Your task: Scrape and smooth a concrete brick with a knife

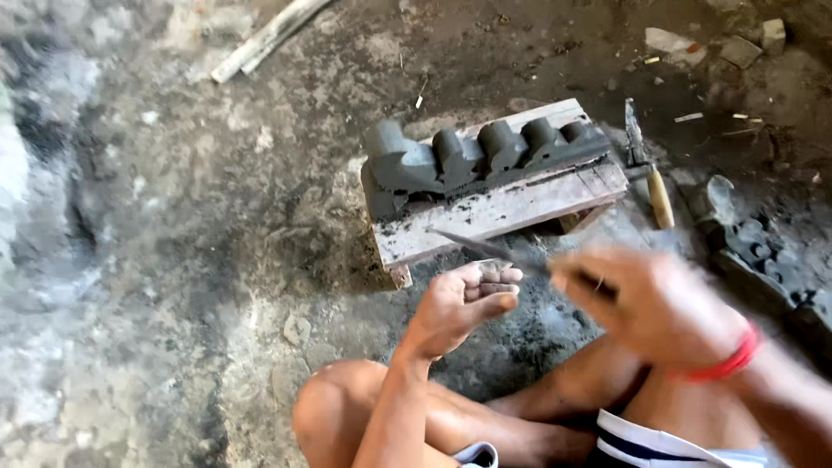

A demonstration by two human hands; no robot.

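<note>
My right hand, blurred by motion and wearing a red wristband, grips a thin metal blade tool whose tip points left over the wooden board. My left hand is curled with fingers closed on a small grey bit of clay near the blade. On the board lies a dark grey moulded clay piece with several rounded humps. I sit on the ground with bare knees below the hands.
A wooden-handled trowel lies right of the board. Dark clay lumps sit at the right edge. A pale stick lies at top left. Stones and debris are scattered at top right on the ashy ground.
</note>
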